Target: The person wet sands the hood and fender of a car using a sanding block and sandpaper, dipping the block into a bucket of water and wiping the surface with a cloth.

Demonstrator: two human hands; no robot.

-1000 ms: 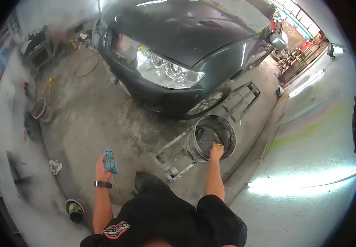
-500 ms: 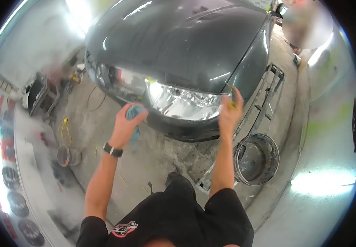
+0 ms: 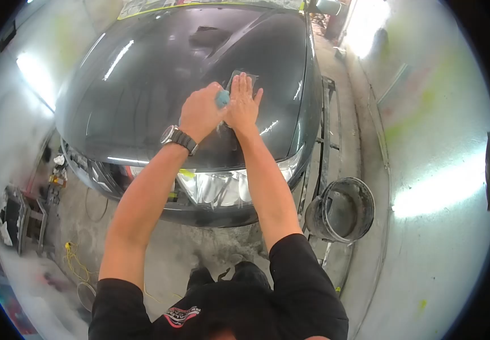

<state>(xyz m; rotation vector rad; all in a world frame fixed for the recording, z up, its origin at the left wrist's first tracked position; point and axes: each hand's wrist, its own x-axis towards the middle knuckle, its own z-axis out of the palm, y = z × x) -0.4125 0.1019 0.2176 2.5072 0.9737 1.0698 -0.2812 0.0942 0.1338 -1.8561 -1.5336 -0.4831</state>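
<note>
Both hands have moved from around the headlight (image 3: 216, 188) up over the hood (image 3: 143, 85) in the last half second. Left to right across that hood, which is smooth, dark grey and gently domed: the left hand (image 3: 199, 110), wearing a watch (image 3: 180, 139) with a dark band, is clenched around a soft blue cloth (image 3: 222, 98), mostly hidden; beside it, a thin greyish sheet (image 3: 233, 76) lies flat beneath the right hand (image 3: 243, 105), palm down, fingers straight. Right of the hood stands a round, grime-streaked bucket (image 3: 315, 218).
</note>
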